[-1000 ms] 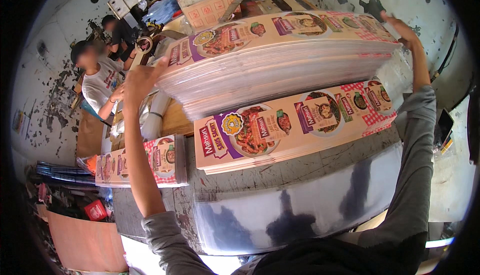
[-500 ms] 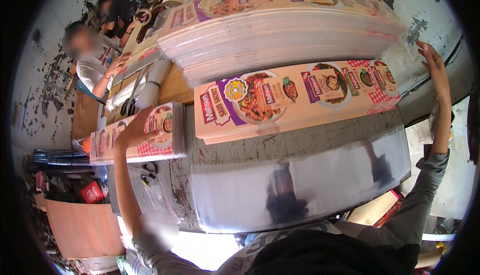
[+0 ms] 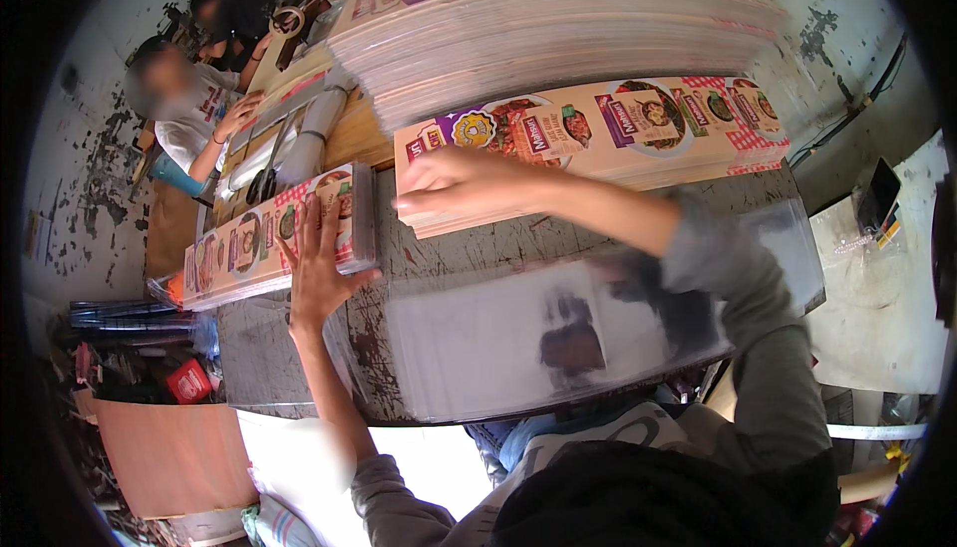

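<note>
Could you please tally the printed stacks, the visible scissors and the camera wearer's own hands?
Printed stacks: 3 (tall back stack, middle stack, small left stack)
Scissors: 1 pair
Wearer's hands: 2 (left hand, right hand)
Total: 6

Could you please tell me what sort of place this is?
Probably a small packing or print-finishing workshop: it has stacks of printed cards, glossy plastic-looking sheets on a scratched worktable, and a co-worker at the left.
</note>
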A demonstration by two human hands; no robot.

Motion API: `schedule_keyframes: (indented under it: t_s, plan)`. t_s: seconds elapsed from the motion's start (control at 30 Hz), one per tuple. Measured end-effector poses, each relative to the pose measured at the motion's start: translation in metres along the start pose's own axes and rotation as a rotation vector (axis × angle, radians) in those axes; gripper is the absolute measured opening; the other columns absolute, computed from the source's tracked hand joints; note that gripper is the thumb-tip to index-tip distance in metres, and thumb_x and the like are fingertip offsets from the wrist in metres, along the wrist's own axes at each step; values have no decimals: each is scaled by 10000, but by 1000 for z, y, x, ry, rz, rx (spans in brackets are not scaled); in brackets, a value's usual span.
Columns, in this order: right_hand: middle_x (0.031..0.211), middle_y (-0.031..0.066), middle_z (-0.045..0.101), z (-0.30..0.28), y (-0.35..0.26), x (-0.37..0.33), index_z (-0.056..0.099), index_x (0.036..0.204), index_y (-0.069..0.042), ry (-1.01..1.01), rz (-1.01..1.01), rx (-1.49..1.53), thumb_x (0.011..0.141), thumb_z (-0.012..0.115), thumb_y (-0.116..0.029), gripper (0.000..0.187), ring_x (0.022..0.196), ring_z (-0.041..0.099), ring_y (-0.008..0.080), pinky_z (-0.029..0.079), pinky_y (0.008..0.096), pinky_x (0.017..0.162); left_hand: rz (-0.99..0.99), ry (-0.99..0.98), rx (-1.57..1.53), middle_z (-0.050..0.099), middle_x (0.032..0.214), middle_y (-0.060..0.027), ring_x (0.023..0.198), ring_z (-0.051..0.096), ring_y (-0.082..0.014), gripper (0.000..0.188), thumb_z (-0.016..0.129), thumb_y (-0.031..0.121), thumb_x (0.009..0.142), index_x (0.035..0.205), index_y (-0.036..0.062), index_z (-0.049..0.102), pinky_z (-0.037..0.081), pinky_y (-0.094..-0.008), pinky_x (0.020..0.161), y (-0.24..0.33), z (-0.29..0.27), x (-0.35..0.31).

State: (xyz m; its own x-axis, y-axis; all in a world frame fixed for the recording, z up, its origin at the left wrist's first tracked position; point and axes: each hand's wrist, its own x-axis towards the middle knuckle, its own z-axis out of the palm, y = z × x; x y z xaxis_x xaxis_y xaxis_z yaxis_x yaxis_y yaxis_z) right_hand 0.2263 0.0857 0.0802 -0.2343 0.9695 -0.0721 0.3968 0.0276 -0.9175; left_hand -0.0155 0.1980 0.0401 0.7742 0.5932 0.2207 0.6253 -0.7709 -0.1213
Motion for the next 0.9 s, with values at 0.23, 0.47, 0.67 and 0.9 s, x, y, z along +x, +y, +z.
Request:
schedule_keyframes:
  t_s: [0.23,0.47,0.67,0.9]
  plan:
    - [990,164,456,84,-11,66,428,1045,86,162,152,742,859,481,-313,444,943,491,258,416,489,862,173,448,206,495,1092,-30,1041,467,-180,766,619,656,513,1102,176,521,159,-538,1003,-16,3,-11]
    - [940,112,439,97,-28,77,452,997,35,386,287,1014,840,463,-180,267,869,478,227,475,457,764,207,553,243,525,984,5,943,502,-145,552,611,608,592,955,192,586,229,-505,970,-18,1,-10]
    - [912,94,429,97,-27,84,465,968,9,441,331,1206,813,488,-159,230,811,451,181,499,382,691,221,597,238,555,865,28,839,533,-126,499,594,591,626,892,170,604,242,-483,949,-21,4,-10]
    - [730,48,468,96,-32,99,520,881,-43,457,360,1124,791,522,-200,181,662,435,125,406,283,572,172,809,388,554,771,62,736,538,-85,484,500,618,715,875,177,616,245,-449,904,-27,19,-12]
